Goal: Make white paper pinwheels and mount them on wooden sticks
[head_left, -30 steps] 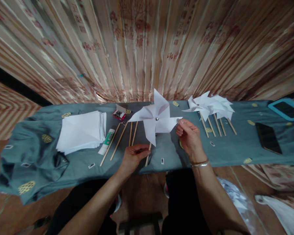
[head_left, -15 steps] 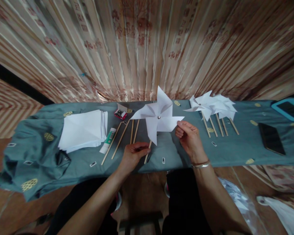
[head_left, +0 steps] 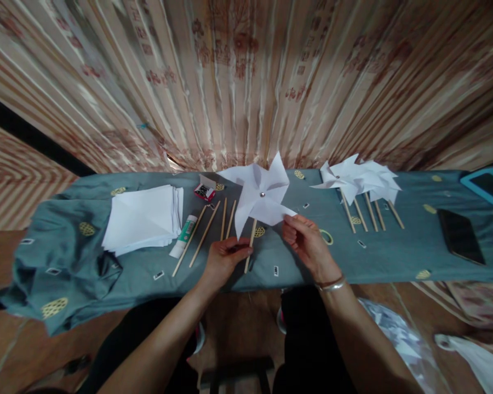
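Turned clockwise since the earlier frame, the white paper pinwheel (head_left: pixel 253 201) has its right-hand blade lower, and the right hand (head_left: pixel 308 243) has come down with it, closer to the left hand (head_left: pixel 224 264). Both hands are on the toy: left thumb and forefinger clamp the wooden stick (head_left: pixel 253 232), while right thumb and forefinger seem pinched together on a blade tip.

From the left hand, the pinwheel lies ahead and slightly right; from the right hand, ahead and left. Its stick runs away from the wearer, far end leaning a little right, near end poking out past the left fingertips. Left grips the stick; right is nearer the hub.

Four pointed blades, crisp and unprinted, curl in to a shiny round pin head (head_left: pixel 263 195) at the centre. The sheet looks light and easily creased, with no tear visible.

Left of and beyond the left hand lie loose wooden sticks (head_left: pixel 205 232), a green-and-white glue stick (head_left: pixel 183 236) and an opened red box (head_left: pixel 204 190). Beyond the right hand, to its right, more paper pinwheels (head_left: pixel 345 178) overlap.
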The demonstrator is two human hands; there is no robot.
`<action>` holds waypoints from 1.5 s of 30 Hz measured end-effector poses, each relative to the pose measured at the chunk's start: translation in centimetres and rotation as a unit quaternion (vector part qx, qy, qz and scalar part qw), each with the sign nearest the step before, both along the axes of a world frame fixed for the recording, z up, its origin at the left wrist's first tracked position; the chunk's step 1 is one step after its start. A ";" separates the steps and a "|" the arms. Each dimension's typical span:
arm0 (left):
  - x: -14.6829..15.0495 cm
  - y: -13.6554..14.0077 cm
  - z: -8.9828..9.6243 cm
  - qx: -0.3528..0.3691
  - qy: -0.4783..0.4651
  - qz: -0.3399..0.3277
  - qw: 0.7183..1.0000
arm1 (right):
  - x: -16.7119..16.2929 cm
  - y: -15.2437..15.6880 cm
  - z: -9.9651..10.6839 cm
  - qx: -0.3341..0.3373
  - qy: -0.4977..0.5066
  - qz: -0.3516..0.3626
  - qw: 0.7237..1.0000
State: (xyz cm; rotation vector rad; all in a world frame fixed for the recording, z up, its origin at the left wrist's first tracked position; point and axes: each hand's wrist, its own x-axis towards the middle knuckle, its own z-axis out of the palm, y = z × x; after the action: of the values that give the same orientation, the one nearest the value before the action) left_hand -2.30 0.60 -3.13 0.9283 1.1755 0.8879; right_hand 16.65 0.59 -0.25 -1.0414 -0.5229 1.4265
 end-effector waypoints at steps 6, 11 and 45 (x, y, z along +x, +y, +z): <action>0.0 0.2 -0.1 0.003 -0.006 0.012 1.000 | -1.9 -0.5 -0.4 -0.014 -0.037 0.044 0.998; 0.0 0.2 -0.1 0.009 -0.006 0.009 1.000 | -2.7 -0.8 -0.5 0.007 -0.095 0.093 0.991; -0.5 -0.7 0.3 0.004 0.033 -0.097 0.995 | 4.6 3.3 1.0 0.077 -0.181 -0.071 0.978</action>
State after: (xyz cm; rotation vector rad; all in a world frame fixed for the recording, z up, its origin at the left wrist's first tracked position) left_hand -2.81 -0.11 -2.87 1.0656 1.1175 0.7105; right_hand 21.26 3.86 0.76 -1.1936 -0.7923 1.0563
